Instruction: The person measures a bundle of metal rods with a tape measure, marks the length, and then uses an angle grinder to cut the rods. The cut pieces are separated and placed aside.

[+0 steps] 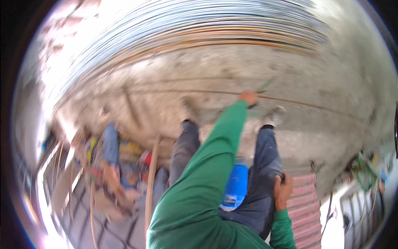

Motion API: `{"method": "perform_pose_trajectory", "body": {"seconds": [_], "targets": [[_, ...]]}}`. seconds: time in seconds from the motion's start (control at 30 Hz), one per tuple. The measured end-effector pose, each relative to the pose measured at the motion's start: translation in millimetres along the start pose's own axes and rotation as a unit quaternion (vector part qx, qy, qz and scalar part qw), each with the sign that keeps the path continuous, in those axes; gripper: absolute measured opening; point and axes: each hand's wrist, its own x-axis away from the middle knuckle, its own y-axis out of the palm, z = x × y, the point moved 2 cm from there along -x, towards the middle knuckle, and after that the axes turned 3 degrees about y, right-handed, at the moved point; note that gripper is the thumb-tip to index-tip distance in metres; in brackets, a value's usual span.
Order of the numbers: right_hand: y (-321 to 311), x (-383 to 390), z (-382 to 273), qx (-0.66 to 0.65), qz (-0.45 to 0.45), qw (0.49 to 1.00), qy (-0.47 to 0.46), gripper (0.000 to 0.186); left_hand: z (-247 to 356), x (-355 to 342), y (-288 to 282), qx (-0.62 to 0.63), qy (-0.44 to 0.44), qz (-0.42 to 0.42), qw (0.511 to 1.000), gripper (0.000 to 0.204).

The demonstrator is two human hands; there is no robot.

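long, thin, brownish metal rod (203, 91), on rough grey concrete ground (248, 62); probably stiff, springy, best held midspan. our bare left hand (248, 98) at it, bare right hand (283, 191) on dark-blue-trousered leg (265, 153), well apart (grips blurred; we cannot tell).

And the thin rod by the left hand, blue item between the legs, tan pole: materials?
Thin rod: probably steel, rusty finish; it's brown and slender, but blur leaves it open.
Blue item: likely plastic, smooth; even, saturated colour and rounded, moulded-looking edge.
Tan pole: looks like bare wood, matte; pale brown, straight-edged, no visible sheen.
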Motion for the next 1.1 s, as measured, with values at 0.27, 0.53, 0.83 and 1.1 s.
{"method": "perform_pose_trajectory", "body": {"seconds": [0.27, 0.53, 0.83, 1.1], "targets": [[-23.9, -17.4, -21.9, 0.059, -0.001, 0.998, -0.015, 0.043, -64.8, -38.3, 1.9, -0.114, 0.087, -0.076, 0.987, 0.038], [-24.1, -16.2, -26.1, 0.038, -0.011, 0.999, -0.002, 0.048, -52.4, 11.6, -20.6, 0.214, -0.166, 0.065, 0.960, 0.051], [-22.2, -3.5, -28.8, -0.020, 0.012, 1.000, -0.017, 0.046, -18.1, 116.1, -57.8, 0.174, 0.111, -0.077, 0.975, 0.021], [33.4, 45.9, -59.7, -0.400, 0.161, 0.886, -0.173, 0.036, 163.8, 291.3, -131.7, 0.073, 0.275, -0.230, 0.931, 0.021]]}}
